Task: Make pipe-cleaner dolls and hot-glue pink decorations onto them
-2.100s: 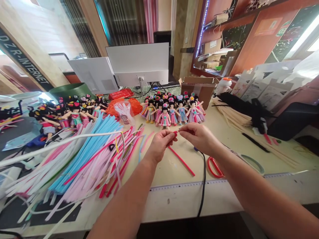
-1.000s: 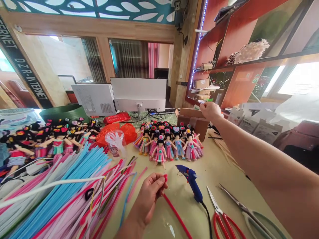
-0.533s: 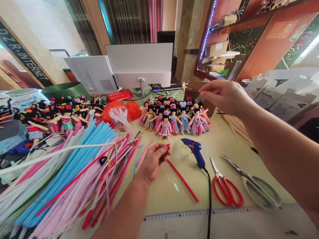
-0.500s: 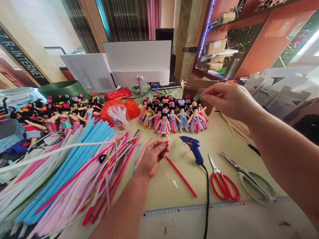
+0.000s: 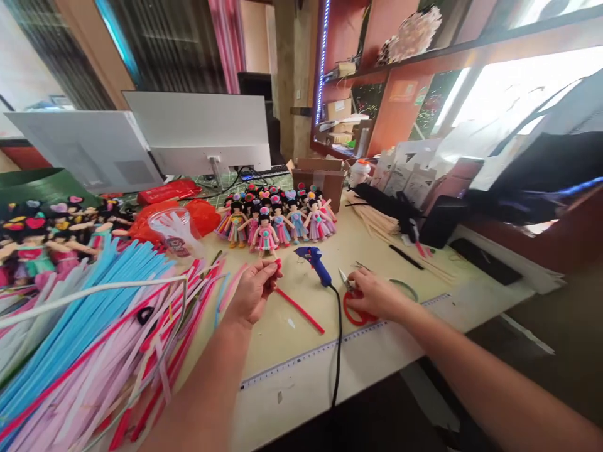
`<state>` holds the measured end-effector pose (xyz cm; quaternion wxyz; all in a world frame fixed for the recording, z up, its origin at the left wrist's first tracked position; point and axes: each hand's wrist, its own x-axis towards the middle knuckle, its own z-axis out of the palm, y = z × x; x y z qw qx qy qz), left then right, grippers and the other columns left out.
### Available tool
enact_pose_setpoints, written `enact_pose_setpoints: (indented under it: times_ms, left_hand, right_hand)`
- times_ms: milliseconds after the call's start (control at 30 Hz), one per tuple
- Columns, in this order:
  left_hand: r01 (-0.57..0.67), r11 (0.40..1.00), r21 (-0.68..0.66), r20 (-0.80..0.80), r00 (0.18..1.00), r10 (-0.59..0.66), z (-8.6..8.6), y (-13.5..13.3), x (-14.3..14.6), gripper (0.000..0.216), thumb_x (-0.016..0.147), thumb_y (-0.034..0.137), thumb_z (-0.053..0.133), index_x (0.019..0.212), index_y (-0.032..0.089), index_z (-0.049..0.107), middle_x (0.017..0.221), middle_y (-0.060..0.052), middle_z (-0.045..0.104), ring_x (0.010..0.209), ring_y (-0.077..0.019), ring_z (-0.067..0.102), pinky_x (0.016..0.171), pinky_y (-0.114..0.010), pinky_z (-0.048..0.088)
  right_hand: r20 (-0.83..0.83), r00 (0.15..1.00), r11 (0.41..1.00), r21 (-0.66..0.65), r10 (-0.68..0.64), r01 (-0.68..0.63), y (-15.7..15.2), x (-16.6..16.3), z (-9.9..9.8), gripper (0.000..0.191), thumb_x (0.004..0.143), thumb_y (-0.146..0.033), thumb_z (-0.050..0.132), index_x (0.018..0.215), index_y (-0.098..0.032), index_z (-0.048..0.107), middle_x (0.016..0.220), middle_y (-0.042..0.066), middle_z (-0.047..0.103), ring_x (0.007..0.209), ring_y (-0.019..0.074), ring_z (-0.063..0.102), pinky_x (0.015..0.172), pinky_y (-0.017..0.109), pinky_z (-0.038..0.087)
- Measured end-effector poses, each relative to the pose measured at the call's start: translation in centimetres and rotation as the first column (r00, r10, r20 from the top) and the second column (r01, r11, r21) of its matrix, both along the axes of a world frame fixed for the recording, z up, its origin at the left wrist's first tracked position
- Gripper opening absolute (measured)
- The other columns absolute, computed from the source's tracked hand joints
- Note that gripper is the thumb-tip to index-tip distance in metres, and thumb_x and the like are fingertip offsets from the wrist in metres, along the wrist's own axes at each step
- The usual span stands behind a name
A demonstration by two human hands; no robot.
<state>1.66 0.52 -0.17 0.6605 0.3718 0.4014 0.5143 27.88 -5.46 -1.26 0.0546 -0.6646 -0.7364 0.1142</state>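
A small red pipe cleaner piece (image 5: 277,269) is pinched between the thumb and fingers of my left hand (image 5: 253,289). A straight red pipe cleaner (image 5: 301,311) runs from beneath that hand; whether the two are joined I cannot tell. My right hand (image 5: 379,296) reaches down over the red-handled scissors (image 5: 354,312), thumb and forefinger apart at the handles. It partly covers a second, grey-handled pair of scissors (image 5: 406,287). Between my hands lies a blue glue gun (image 5: 316,263), its black cord trailing toward the front edge.
Several finished dolls (image 5: 277,220) stand behind the glue gun. Bundles of coloured pipe cleaners (image 5: 108,307) fill the left side, near a plastic cup (image 5: 174,232). A ruler strip (image 5: 301,360) follows the table's front. A monitor (image 5: 202,129) and cardboard box (image 5: 323,179) stand behind.
My right hand has come down from above the back of the table to the red-handled scissors. My left hand keeps its pinch. The view has turned to the right.
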Motion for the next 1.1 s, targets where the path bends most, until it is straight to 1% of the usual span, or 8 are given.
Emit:
enact_pose_setpoints:
  times_ms: [133, 233, 300, 433, 533, 667, 867, 1100]
  left_hand:
    - [0.015, 1.0, -0.004, 0.027, 1.0, -0.015, 0.3, 0.0, -0.1, 0.03, 0.051, 0.027, 0.084, 0.069, 0.014, 0.064, 0.058, 0.001, 0.062, 0.049, -0.0058, 0.047, 0.048, -0.017, 0.038]
    - [0.031, 0.999, -0.006, 0.05, 0.998, -0.031, 0.4, 0.0, -0.2, 0.027, 0.053, 0.024, 0.083, 0.07, 0.014, 0.064, 0.058, 0.001, 0.062, 0.049, -0.0063, 0.047, 0.047, -0.017, 0.038]
    - [0.052, 0.999, -0.007, 0.077, 0.996, -0.051, 0.4, -0.2, -0.2, 0.026, 0.054, 0.023, 0.082, 0.07, 0.014, 0.064, 0.057, 0.001, 0.062, 0.049, -0.0059, 0.047, 0.047, -0.017, 0.038]
    - [0.095, 0.995, 0.008, 0.148, 0.984, -0.095, 0.3, -0.5, -0.2, 0.024, 0.057, 0.023, 0.08, 0.07, 0.014, 0.062, 0.056, 0.001, 0.06, 0.048, -0.0058, 0.047, 0.047, -0.018, 0.038]
    - [0.136, 0.991, -0.001, 0.196, 0.972, -0.133, 0.1, -0.4, -0.3, 0.024, 0.059, 0.024, 0.08, 0.069, 0.013, 0.061, 0.057, 0.001, 0.059, 0.048, -0.0059, 0.046, 0.047, -0.019, 0.037]
    - [0.144, 0.99, -0.001, 0.215, 0.966, -0.141, 0.3, -0.3, -0.5, 0.022, 0.061, 0.024, 0.078, 0.067, 0.014, 0.06, 0.058, 0.0, 0.059, 0.049, -0.0069, 0.047, 0.049, -0.02, 0.038]
    - [0.145, 0.989, -0.007, 0.216, 0.966, -0.14, 0.8, -0.3, -1.1, 0.018, 0.061, 0.021, 0.076, 0.066, 0.014, 0.059, 0.057, 0.0, 0.059, 0.05, -0.0067, 0.046, 0.051, -0.02, 0.036]
    - [0.21, 0.977, -0.026, 0.144, 0.968, -0.205, 0.6, -0.2, -1.3, 0.019, 0.063, 0.022, 0.074, 0.062, 0.014, 0.057, 0.057, 0.0, 0.057, 0.052, -0.0071, 0.047, 0.055, -0.021, 0.036]
  right_hand:
    - [-0.004, 0.997, 0.997, 0.002, -0.077, 0.077, -0.4, -0.3, -0.5, 0.044, 0.068, -0.018, 0.057, 0.112, -0.012, 0.061, 0.107, 0.016, 0.065, 0.1, 0.0286, 0.06, 0.085, 0.036, 0.043]
    - [-0.238, 0.954, 0.982, 0.0, -0.181, 0.187, -0.5, 0.6, 0.0, 0.049, 0.065, -0.017, 0.056, 0.114, -0.014, 0.06, 0.097, 0.011, 0.063, 0.089, 0.025, 0.061, 0.078, 0.034, 0.047]
    - [-0.59, 0.772, 0.968, -0.079, -0.237, 0.237, -0.5, 1.1, 0.9, 0.05, 0.068, -0.021, 0.055, 0.117, -0.016, 0.059, 0.09, 0.007, 0.061, 0.08, 0.0207, 0.061, 0.07, 0.031, 0.048]
    - [-0.963, 0.157, 0.966, -0.191, -0.219, 0.176, -0.1, 0.6, 3.4, 0.04, 0.074, -0.034, 0.058, 0.111, -0.02, 0.062, 0.092, 0.005, 0.057, 0.066, 0.0132, 0.055, 0.057, 0.026, 0.045]
    - [-0.993, -0.012, 0.99, -0.112, -0.113, -0.081, 0.4, -1.6, 4.6, 0.049, 0.077, -0.053, 0.056, 0.113, -0.022, 0.064, 0.091, 0.004, 0.055, 0.063, 0.0119, 0.05, 0.054, 0.025, 0.043]
    - [-0.985, 0.17, 0.946, -0.033, 0.024, -0.323, 1.5, -5.4, 4.6, 0.039, 0.072, -0.037, 0.068, 0.107, -0.021, 0.064, 0.078, 0.0, 0.052, 0.062, 0.0112, 0.046, 0.057, 0.024, 0.041]
    - [-0.863, 0.457, 0.946, 0.069, 0.216, -0.318, 4.4, -8.3, 3.3, 0.022, 0.084, -0.031, 0.045, 0.095, -0.021, 0.06, 0.075, 0.0, 0.051, 0.073, 0.0157, 0.051, 0.071, 0.03, 0.046]
    - [-0.735, 0.6, 0.894, 0.021, 0.316, -0.447, 5.2, -8.5, 1.7, 0.039, 0.092, -0.049, 0.034, 0.08, -0.02, 0.058, 0.075, 0.002, 0.053, 0.073, 0.0167, 0.052, 0.072, 0.032, 0.045]
